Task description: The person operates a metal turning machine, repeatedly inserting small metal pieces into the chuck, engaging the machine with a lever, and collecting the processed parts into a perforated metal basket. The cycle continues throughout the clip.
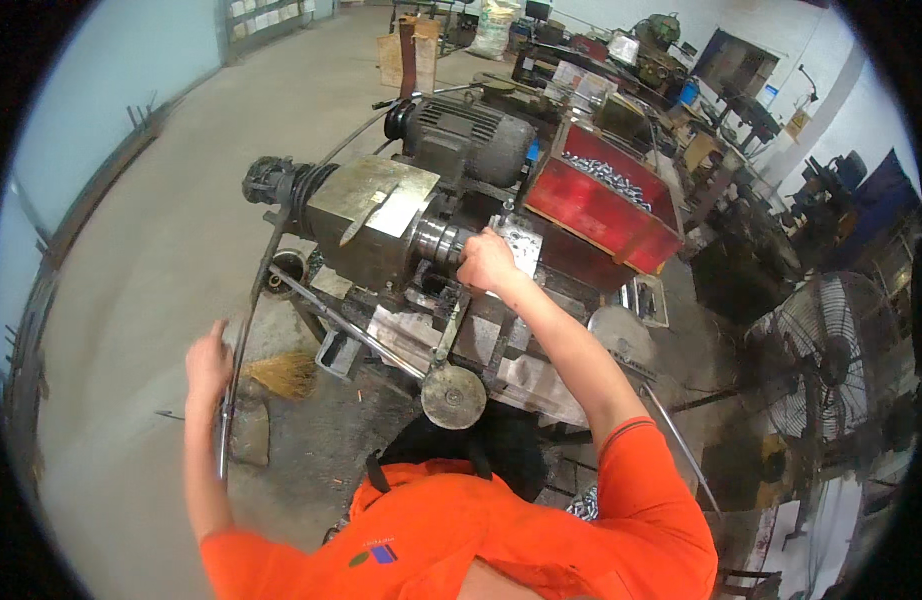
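My right hand (pixel 488 262) is closed at the front of a machine's round metal chuck (pixel 440 242). Whatever its fingers hold is hidden by the hand. Behind the chuck sits the grey, box-shaped headstock (pixel 366 220), with a light sheet and a flat tool on top. Out to the left, my left hand (pixel 209 366) is raised beside a long thin metal bar (pixel 243 345), one finger stretched up and the others partly curled. No object shows in it, and whether it touches the bar is unclear. A round metal disc (pixel 454 397) on an arm stands before my body.
A red box (pixel 606 205) of small metal parts stands right of the machine, beyond an electric motor (pixel 468 138). A shiny rod (pixel 346 325) slants toward the disc. A straw broom (pixel 281 375) lies on the floor at left. A large fan (pixel 826 355) stands at right.
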Tool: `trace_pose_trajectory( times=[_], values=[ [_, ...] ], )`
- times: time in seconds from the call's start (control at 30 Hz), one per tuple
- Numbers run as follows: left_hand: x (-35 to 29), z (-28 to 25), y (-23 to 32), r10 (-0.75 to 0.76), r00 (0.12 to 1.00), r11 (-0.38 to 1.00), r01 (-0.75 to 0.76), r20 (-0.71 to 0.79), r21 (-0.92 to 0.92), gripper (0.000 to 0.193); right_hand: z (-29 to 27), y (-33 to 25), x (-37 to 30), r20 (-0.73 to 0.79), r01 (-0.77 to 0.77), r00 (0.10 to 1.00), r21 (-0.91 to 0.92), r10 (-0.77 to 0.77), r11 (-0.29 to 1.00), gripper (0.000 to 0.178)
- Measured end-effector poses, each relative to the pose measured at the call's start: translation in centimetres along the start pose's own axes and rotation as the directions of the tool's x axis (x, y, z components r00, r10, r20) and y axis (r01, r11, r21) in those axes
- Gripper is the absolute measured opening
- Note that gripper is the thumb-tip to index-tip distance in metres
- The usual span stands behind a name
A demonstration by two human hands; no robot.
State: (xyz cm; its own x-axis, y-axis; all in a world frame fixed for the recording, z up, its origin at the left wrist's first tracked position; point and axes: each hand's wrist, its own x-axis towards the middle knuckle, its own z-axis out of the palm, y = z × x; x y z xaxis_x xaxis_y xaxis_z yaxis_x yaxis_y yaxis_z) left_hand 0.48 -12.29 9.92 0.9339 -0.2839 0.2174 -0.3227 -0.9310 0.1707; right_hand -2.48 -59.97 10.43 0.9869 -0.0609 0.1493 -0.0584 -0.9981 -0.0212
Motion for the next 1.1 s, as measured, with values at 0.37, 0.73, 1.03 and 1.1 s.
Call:
trace_pose_trajectory(
  times=[0.37,0.73,1.03,1.1],
  values=[
    [-6.4,3.1,-0.2,-0.235,0.961,0.91,0.27,0.146,-0.313,0.032,0.6,-0.7,0.9,-0.009,0.006,1.0,0.247,-0.004,0.969,0.026],
    [-3.5,4.1,-8.0,-0.207,0.962,0.961,0.166,0.18,0.22,0.016,-0.2,-1.1,1.1,0.013,0.04,0.999,0.177,-0.043,0.983,0.023],
    [5.0,4.4,-20.1,-0.198,0.98,0.873,0.181,-0.01,0.454,0.016,-0.7,-1.5,0.4,-0.002,0.015,1.0,0.184,-0.015,0.983,0.027],
    [5.5,5.2,-19.4,-0.37,0.927,0.867,0.366,-0.055,0.339,0.019,-1.7,-1.7,-0.9,-0.116,0.095,0.991,0.228,-0.07,0.969,0.026]
  ],
)
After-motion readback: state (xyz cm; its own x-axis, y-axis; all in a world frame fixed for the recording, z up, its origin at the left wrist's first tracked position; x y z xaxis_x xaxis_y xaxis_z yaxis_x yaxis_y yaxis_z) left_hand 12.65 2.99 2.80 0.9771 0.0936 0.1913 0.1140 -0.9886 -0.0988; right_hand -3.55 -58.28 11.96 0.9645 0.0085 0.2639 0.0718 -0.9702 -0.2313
